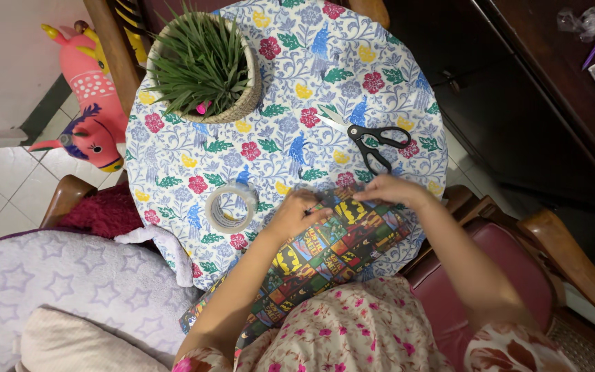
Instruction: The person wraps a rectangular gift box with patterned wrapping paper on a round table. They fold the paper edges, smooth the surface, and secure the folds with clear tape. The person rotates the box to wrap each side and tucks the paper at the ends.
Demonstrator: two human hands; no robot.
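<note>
Now both hands, left hand (296, 215) and right hand (388, 189), press flat, gripping nothing, on the wrapping paper (318, 255); best keep that fold edge taut; tape roll (231, 207) sits beside.

Wrapping paper (315, 256): comic-print sheet in yellow, red, green and black panels. Lies flat, running diagonally from the table's near edge down toward the lap, lower end hanging off the table. Upper edge sits on the floral tablecloth, just beside the tape roll, and is partly covered by both hands
</note>
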